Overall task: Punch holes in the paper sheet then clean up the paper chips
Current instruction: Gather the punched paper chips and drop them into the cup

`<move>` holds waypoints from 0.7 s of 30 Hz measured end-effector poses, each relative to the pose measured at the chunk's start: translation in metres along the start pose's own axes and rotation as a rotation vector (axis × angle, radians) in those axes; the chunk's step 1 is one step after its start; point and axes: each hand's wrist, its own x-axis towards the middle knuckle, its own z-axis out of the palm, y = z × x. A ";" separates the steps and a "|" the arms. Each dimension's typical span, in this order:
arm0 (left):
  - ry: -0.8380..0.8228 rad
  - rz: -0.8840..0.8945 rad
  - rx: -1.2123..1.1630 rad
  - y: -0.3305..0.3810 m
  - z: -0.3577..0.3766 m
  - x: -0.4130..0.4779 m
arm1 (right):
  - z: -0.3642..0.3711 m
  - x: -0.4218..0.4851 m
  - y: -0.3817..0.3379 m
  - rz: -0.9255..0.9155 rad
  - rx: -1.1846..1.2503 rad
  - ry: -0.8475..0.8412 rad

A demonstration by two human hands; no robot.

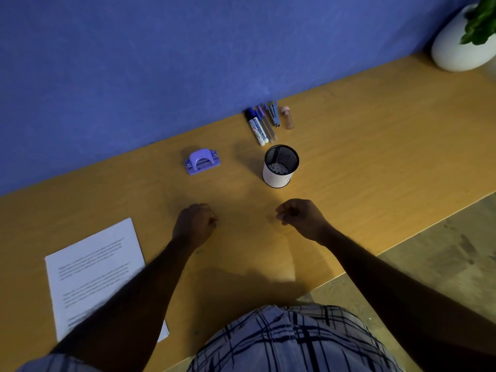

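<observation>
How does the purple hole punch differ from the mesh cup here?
The hole punch is lilac; the mesh cup is black mesh with a white wrap round its outside. The hole punch sits low and wide; the mesh cup stands upright and taller, open at the top. Pale specks show inside the mesh cup; none on the hole punch. Both rest on the table, apart.

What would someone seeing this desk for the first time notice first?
The left hand and right hand, fingers curled, are at the middle of the yellow desk. Beyond them a purple hole punch sits left of a mesh cup; printed paper sheets lie at the near left.
</observation>
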 end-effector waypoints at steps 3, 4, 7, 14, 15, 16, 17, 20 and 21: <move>-0.020 -0.061 0.010 0.003 0.000 0.003 | -0.001 -0.001 0.001 -0.004 -0.004 -0.001; -0.032 -0.077 0.018 0.004 0.000 0.004 | -0.002 -0.002 0.002 -0.005 -0.006 -0.004; -0.080 -0.127 0.015 0.008 -0.003 0.008 | -0.002 -0.004 0.004 -0.009 0.002 -0.009; -0.232 -0.138 0.228 0.021 -0.007 0.020 | 0.000 -0.004 0.004 -0.006 -0.009 -0.013; -0.240 -0.127 0.235 0.020 -0.008 0.021 | 0.001 -0.003 0.003 -0.009 -0.018 -0.012; -0.248 -0.112 0.230 0.019 -0.008 0.021 | 0.001 -0.003 0.002 -0.012 -0.022 -0.013; -0.254 -0.095 0.213 0.016 -0.009 0.021 | 0.002 -0.003 0.002 -0.015 -0.024 -0.014; -0.249 -0.110 0.045 0.006 -0.013 0.017 | 0.004 -0.001 0.002 -0.017 -0.026 -0.018; -0.219 -0.136 -0.043 0.002 -0.014 0.015 | 0.005 -0.001 0.001 -0.017 -0.024 -0.018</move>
